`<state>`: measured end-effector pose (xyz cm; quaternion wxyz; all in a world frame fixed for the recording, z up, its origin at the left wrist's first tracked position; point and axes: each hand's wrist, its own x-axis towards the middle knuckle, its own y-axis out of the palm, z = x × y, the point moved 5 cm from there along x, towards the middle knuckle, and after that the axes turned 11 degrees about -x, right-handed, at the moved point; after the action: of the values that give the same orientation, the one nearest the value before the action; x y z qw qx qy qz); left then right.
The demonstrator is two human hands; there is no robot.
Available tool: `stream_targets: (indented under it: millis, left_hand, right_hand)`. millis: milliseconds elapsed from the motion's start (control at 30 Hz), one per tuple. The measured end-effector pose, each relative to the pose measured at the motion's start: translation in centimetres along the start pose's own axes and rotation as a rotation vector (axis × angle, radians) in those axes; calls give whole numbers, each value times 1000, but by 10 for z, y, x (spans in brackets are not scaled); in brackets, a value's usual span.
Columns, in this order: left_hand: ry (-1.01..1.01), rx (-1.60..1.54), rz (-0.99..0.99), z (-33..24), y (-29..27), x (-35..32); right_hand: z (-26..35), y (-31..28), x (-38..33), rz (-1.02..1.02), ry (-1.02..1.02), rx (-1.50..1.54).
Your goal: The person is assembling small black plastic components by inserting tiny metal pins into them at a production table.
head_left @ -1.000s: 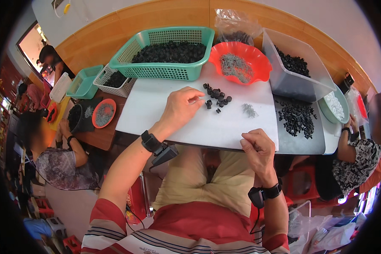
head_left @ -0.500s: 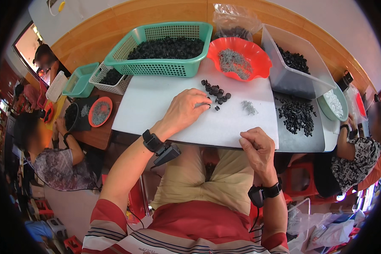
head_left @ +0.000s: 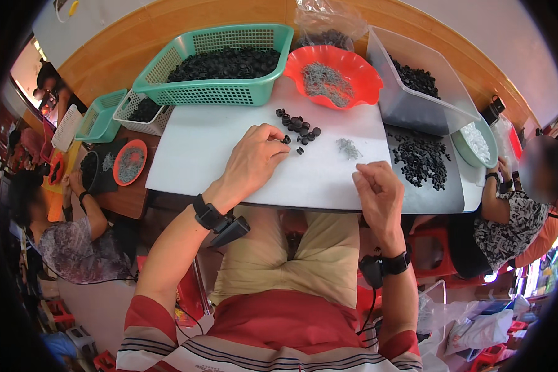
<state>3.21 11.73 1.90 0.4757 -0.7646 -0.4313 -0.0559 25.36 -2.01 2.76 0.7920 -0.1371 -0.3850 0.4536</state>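
Observation:
My left hand (head_left: 252, 160) is over the white foam sheet (head_left: 198, 139), fingers pinched together on a small black round part (head_left: 286, 140) at the fingertips. Close by lies a loose cluster of several black knob-like parts (head_left: 304, 130), and a single black part (head_left: 300, 150) sits apart from them. My right hand (head_left: 380, 191) hovers at the sheet's right front edge with thumb and fingers curled together. Whatever it holds, if anything, is too small to make out. Just beyond it is a little heap of thin grey pieces (head_left: 348, 148).
At the back stand a green basket (head_left: 211, 97) of black parts, a red scalloped bowl (head_left: 371, 77) of grey pieces and a clear bin (head_left: 409, 111). Black bits lie on a grey tray (head_left: 449, 197) at right. People work on both sides, near a green bowl (head_left: 462, 147) and orange plate (head_left: 144, 162).
My right hand has shifted up toward the small grey heap. My left hand still pinches near the black parts, its fingers more curled. The whole view has moved slightly.

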Motion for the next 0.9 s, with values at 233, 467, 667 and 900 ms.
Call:
stream_targets:
  millis: [233, 467, 667, 900]
  left_hand:
    - [6, 10, -59, -9, 0, -9]
    - [12, -18, -3, -14, 2, -17]
    - [-16, -166, -72, -18, 0, -18]
    - [-184, -468, -119, -15, -3, -20]
  right_hand:
    - [-5, 9, 25, 42, -61, -456]
    - [-10, 21, 32, 122, -29, -545]
    - [-10, 21, 30, 89, -85, -428]
    - [1, 18, 17, 177, 66, -146]
